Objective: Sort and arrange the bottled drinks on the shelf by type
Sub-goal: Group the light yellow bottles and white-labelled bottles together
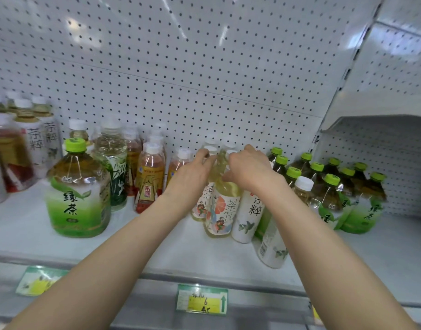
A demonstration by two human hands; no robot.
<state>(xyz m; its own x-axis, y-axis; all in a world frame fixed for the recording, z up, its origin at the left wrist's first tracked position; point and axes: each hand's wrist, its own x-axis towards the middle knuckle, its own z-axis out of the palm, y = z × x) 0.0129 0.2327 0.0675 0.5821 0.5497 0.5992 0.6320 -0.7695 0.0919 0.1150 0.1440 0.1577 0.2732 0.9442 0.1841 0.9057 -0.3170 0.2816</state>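
Note:
On the white shelf [157,241] stands a row of pale tea bottles with flower-and-figure labels [220,210]. My left hand [192,172] and my right hand [248,169] are both up at the necks of these bottles, fingers curled around the tops. The front bottle's cap is hidden behind my hands. To its right stands a white-labelled tea bottle [248,217], and another white-labelled bottle [272,246] leans toward the shelf's front. How firmly each hand grips is not plain.
A large green-tea bottle [77,194] stands front left, with orange-labelled bottles [150,182] and mixed bottles behind it. Several green-capped bottles [331,186] crowd the right. A pegboard wall [204,79] backs the shelf. Price tags [202,298] hang on the front edge.

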